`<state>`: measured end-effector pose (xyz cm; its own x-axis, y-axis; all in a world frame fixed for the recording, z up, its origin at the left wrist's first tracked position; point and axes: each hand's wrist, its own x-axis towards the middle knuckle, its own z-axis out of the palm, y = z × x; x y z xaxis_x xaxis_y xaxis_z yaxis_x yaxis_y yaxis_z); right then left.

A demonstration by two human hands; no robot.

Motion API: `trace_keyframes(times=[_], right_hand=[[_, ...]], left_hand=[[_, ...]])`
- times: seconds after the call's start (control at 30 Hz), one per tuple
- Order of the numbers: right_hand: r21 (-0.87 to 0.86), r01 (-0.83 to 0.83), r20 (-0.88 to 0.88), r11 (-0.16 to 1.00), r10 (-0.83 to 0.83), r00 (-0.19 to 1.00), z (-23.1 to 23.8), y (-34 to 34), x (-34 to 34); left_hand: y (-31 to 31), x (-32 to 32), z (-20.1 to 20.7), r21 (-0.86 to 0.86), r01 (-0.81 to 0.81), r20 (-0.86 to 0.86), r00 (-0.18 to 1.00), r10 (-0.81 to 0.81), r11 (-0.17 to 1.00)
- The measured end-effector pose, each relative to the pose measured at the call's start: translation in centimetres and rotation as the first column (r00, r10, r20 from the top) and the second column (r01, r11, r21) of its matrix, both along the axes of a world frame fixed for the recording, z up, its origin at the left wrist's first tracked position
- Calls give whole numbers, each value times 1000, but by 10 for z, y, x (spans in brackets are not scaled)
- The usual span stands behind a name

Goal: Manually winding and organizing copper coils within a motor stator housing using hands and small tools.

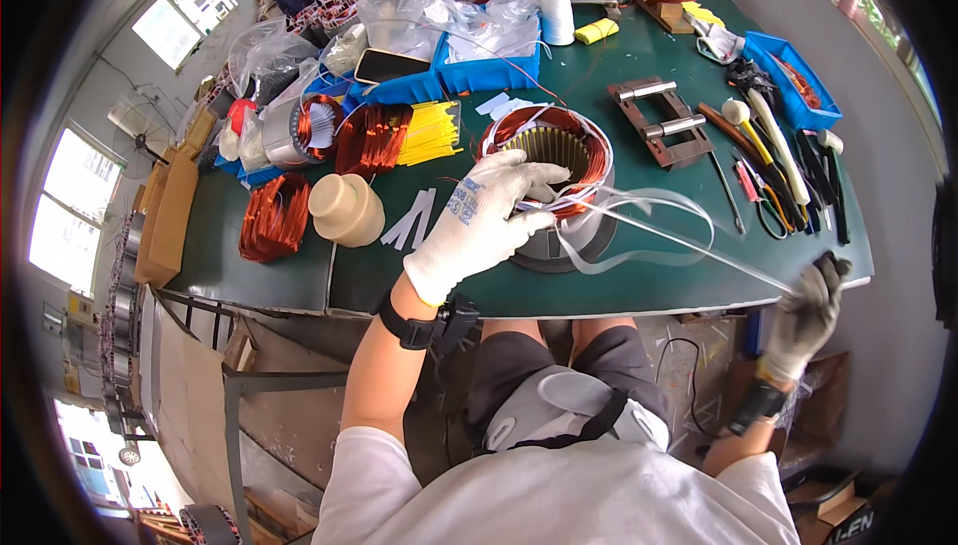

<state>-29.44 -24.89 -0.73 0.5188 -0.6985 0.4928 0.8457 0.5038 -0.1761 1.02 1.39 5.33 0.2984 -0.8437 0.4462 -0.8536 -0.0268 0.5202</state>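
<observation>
1. Head view: wound stator [552, 146] on the green table [399, 283], near its front edge.
2. Left hand [484, 211]: gloved, fingers curled at the stator's near rim; whether it pinches anything, I cannot tell.
3. Right hand [806, 310]: clenched on a white cord [699, 250] stretched toward the stator.

Copper-wound stator [551, 151], stood bore-up on green tabletop [459, 280]; white cord [689, 245], part looped, part taut, drawn rightward from its rim.
</observation>
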Motion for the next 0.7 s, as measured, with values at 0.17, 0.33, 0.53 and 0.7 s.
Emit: trace_keyframes(times=[0.17, 0.33, 0.53, 0.7], right_hand=[[-309, 217, -913, 926, -353, 206, -133, -83, -218], [-244, 810, -962, 532, -27, -272, -211, -71, -455], [-196, 176, -898, 965, -105, -428, -173, -30, -337], [-527, -305, -844, 793, -531, 77, -44, 39, -33]], left_hand=[[-2, 2, -3, -24, 17, 21, 1000, -17, 1000], [-4, 3, -5, -59, 11, 26, 1000, -10, 998], [-5, 4, -6, -7, 18, 54, 998, -17, 1000], [-6, 1, -4, 0, 24, 174, 984, -23, 1000]])
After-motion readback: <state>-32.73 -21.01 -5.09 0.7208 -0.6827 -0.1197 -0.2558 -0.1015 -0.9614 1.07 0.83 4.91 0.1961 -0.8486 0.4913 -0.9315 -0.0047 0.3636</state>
